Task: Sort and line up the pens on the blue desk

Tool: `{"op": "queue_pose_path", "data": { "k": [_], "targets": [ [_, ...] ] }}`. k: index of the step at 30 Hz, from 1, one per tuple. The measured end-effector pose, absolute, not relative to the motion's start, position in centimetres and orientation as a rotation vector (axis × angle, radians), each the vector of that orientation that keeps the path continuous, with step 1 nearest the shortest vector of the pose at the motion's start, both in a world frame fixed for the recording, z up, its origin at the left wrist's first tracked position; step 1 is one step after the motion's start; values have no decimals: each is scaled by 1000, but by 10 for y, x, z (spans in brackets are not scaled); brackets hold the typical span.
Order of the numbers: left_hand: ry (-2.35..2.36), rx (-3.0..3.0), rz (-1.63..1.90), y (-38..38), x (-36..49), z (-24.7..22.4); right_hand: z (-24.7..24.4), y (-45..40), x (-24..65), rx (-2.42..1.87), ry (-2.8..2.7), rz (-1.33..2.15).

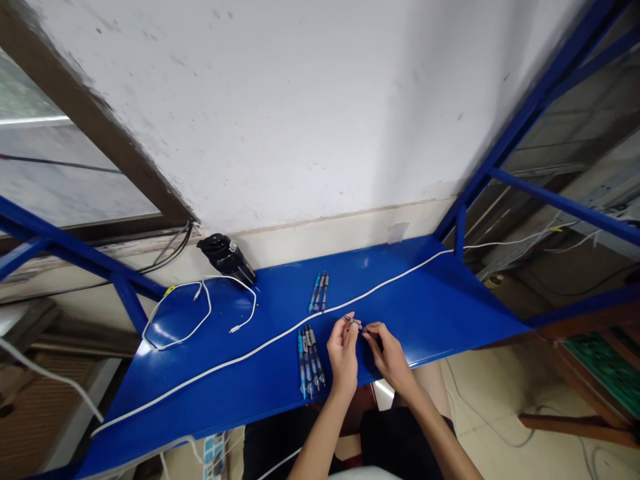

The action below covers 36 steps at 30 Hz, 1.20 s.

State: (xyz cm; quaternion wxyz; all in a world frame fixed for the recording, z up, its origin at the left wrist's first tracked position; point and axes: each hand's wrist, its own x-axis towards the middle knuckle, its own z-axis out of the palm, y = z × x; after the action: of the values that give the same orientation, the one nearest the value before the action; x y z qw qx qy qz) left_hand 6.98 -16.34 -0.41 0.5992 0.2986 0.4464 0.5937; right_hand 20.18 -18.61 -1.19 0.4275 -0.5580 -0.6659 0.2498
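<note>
A dark pen (357, 324) is held between both hands, just above the blue tabletop. My left hand (344, 350) pinches one end of it with thumb and fingers. The fingertips of my right hand (391, 357) are closed at its other end; part of the pen is hidden behind the fingers. Left of my left hand lies a row of several pens (311, 360), one of them light blue and the others greyish. Beyond the white cable lies a smaller group of three pens (319, 292), also with a light blue one at its left.
A white cable (280, 339) crosses the blue table (425, 300) diagonally. At the back left a black bottle (227, 260) stands by the wall, near a looped white charging cable (207, 320). Blue metal frame posts (460, 230) rise at both table ends.
</note>
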Motion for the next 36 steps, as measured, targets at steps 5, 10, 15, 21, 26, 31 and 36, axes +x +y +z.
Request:
{"op": "queue_pose_path", "data": {
  "k": [5,10,15,21,26,31,36],
  "targets": [
    [1067,699,1423,-163,70,-5,-13,-188,201,-1456,-1778,575],
    [1022,709,1432,-164,71,-4,-16,-187,201,-1406,-1733,612],
    [1012,722,1437,-165,72,-2,-14,-187,200,-1450,-1784,559],
    [1041,739,1430,-164,71,-2,-21,-185,201,-1387,-1720,550],
    [1051,741,1466,-163,70,-1,-18,-188,202,-1409,-1710,514],
    [1030,729,1519,-162,70,-2,-9,-186,202,-1484,-1882,353],
    [1007,648,1584,-162,72,-3,-13,-184,202,-1501,-1855,243]
  ]
}}
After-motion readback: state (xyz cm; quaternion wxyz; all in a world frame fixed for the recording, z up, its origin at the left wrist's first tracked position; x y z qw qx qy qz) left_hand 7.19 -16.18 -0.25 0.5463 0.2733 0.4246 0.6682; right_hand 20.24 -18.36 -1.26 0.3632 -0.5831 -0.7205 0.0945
